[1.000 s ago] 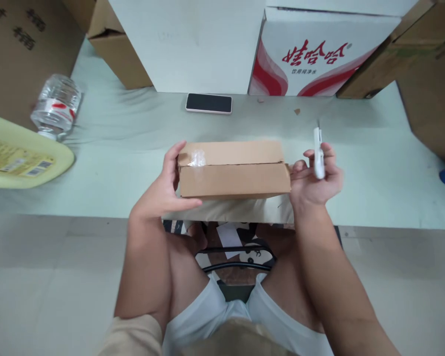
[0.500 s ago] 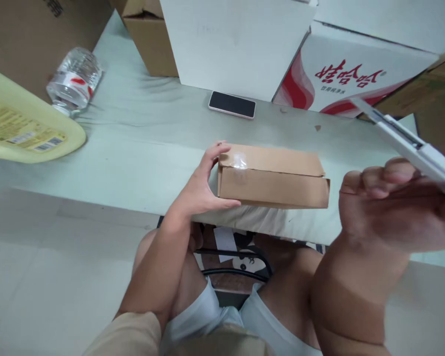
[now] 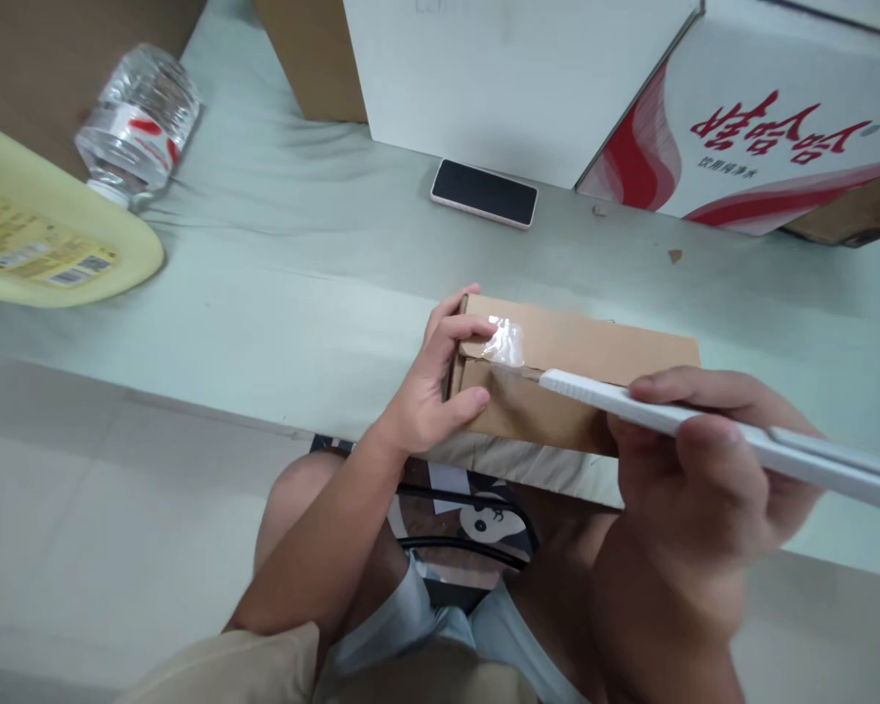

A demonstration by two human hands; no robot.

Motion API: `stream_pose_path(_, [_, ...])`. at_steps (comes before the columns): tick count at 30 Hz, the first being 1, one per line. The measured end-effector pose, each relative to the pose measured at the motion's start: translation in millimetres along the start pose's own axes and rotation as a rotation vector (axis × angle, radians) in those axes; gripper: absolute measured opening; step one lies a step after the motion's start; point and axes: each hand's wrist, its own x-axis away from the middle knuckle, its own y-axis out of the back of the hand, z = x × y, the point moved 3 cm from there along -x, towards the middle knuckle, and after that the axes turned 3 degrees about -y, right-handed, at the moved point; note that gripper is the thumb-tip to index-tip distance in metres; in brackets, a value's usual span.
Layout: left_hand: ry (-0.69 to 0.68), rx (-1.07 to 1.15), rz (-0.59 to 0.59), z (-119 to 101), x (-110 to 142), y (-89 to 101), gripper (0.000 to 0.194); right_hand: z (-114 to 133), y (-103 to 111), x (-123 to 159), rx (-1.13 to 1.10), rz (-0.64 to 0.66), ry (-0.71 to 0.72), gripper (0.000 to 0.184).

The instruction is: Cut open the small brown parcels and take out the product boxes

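Observation:
A small brown cardboard box (image 3: 594,337) lies near the front edge of the table, with a shiny piece of clear tape (image 3: 507,342) across its seam at the left end. My left hand (image 3: 440,376) grips that end, thumb on the near side and fingers over the top and far side. In my right hand (image 3: 704,469) is a white utility knife (image 3: 652,406), held along its handle and pointing left. Its blade tip is at the seam by the tape; whether it has cut in I cannot tell.
Behind the box lies a phone (image 3: 484,193), in front of a large white box (image 3: 513,88) and a red-and-white carton (image 3: 748,137). To the left are a clear water bottle (image 3: 139,127) and a yellow jug (image 3: 66,225). Cardboard scraps (image 3: 676,256) lie at right.
My right hand has swung from the right down to the box, turning the utility knife so that its blade meets the taped seam. My left hand still holds the box's left end.

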Motion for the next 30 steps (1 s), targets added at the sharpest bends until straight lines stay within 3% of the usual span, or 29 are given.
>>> stream_pose_path(9, [0.010,0.012,-0.017,-2.5,0.9,-2.7,0.052,-7.3,-4.6,5.5,0.078,-0.026,0.185,0.017])
stream_pose_path(20, [0.010,-0.042,-0.006,-3.0,2.1,-1.8,0.054,3.0,-4.4,8.1,0.164,0.003,0.137,0.017])
stream_pose_path(26, [0.025,-0.073,0.010,-3.5,2.2,-1.2,0.057,3.1,-2.1,8.6,0.212,-0.069,0.122,0.020])
stream_pose_path(30, [0.025,-0.066,0.006,-2.7,1.9,-0.8,0.057,5.4,-0.8,6.7,0.148,-0.025,0.057,0.016])
